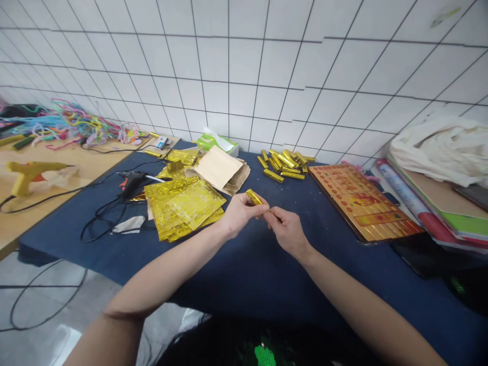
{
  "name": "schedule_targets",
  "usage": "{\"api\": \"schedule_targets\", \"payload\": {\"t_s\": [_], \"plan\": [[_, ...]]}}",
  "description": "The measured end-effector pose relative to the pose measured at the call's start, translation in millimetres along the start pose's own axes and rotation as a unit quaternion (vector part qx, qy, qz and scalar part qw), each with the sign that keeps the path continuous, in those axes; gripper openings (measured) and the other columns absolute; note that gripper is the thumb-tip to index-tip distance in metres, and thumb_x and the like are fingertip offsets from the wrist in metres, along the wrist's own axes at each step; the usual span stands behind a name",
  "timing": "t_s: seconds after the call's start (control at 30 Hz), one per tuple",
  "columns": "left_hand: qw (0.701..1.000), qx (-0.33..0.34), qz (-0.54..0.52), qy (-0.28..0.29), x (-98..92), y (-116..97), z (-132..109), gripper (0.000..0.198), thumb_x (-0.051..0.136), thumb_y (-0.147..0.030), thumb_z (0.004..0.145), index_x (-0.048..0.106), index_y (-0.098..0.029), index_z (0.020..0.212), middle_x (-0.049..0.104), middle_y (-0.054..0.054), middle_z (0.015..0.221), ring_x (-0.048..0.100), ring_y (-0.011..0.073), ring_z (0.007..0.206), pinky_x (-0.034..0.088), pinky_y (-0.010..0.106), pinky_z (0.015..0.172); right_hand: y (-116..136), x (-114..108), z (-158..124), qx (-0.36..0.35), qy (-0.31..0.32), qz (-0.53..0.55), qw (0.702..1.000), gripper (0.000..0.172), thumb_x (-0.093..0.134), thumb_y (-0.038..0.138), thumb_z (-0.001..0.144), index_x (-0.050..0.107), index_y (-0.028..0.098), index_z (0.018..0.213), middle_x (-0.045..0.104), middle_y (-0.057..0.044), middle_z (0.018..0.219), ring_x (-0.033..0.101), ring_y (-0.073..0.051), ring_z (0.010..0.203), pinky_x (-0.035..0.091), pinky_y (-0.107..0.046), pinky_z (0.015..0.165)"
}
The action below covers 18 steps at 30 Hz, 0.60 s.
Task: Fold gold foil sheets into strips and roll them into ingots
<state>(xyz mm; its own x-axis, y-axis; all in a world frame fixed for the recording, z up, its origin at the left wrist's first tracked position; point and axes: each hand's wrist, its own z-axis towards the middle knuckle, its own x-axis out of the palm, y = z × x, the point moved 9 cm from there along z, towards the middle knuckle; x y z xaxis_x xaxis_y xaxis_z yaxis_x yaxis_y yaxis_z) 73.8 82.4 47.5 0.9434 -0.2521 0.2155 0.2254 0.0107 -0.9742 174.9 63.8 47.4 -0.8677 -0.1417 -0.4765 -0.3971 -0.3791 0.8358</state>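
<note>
A small gold foil roll [253, 196] is pinched in my left hand [243, 212], its far end sticking out past the fingers. My right hand [285, 227] meets the near end of the same roll, fingertips closed on it; most of that end is hidden by the fingers. Left of my hands lies a loose stack of flat gold foil sheets [183, 208]. Behind them sits a pile of brown paper squares [218, 166]. Several finished-looking gold rolls [285, 163] are heaped near the wall, beyond my right hand.
A black glue gun [132, 182] with a looping cord lies left on the blue cloth [236, 274]. A yellow glue gun [28, 175] and colourful pipe cleaners [76, 122] are on the wooden table. Orange-gold printed sheets [366, 203] and a tissue pack [217, 142] are also there.
</note>
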Motion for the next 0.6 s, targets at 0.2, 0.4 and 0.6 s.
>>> {"api": "schedule_targets", "payload": {"t_s": [0.2, 0.4, 0.6], "plan": [[1.0, -0.007, -0.002, 0.009, 0.3, 5.2, -5.8, 0.022, 0.075, -0.028, 0.057, 0.061, -0.011, 0.061, 0.055, -0.003, 0.051, 0.046, 0.0059, 0.048, 0.035, 0.02, 0.049, -8.0, 18.4, -5.2, 0.037, 0.107, 0.039, 0.993, 0.035, 0.042, 0.043, 0.085, 0.056, 0.017, 0.066, 0.043, 0.005, 0.05, 0.039, -0.009, 0.045, 0.031, -0.023, 0.047], [0.999, 0.008, -0.037, -0.022, -11.5, 0.3, -6.6, 0.021, 0.076, -0.026, 0.057, 0.062, -0.012, 0.063, 0.056, -0.003, 0.052, 0.046, 0.0044, 0.046, 0.037, 0.019, 0.048, 9.9, 9.5, -6.2, -0.047, 0.06, -0.067, 0.995, 0.039, 0.041, 0.037, 0.086, 0.042, 0.018, 0.051, 0.036, 0.005, 0.048, 0.034, -0.008, 0.046, 0.027, -0.025, 0.049], [0.999, -0.012, -0.013, -0.052, -27.0, -1.6, -4.4, 0.026, 0.076, -0.031, 0.055, 0.059, -0.012, 0.06, 0.053, -0.004, 0.046, 0.045, 0.0044, 0.039, 0.036, 0.018, 0.042, 8.6, -1.1, -0.1, -0.036, 0.087, -0.032, 0.995, 0.038, 0.043, 0.037, 0.086, 0.046, 0.018, 0.053, 0.038, 0.005, 0.048, 0.035, -0.008, 0.046, 0.027, -0.024, 0.048]]}}
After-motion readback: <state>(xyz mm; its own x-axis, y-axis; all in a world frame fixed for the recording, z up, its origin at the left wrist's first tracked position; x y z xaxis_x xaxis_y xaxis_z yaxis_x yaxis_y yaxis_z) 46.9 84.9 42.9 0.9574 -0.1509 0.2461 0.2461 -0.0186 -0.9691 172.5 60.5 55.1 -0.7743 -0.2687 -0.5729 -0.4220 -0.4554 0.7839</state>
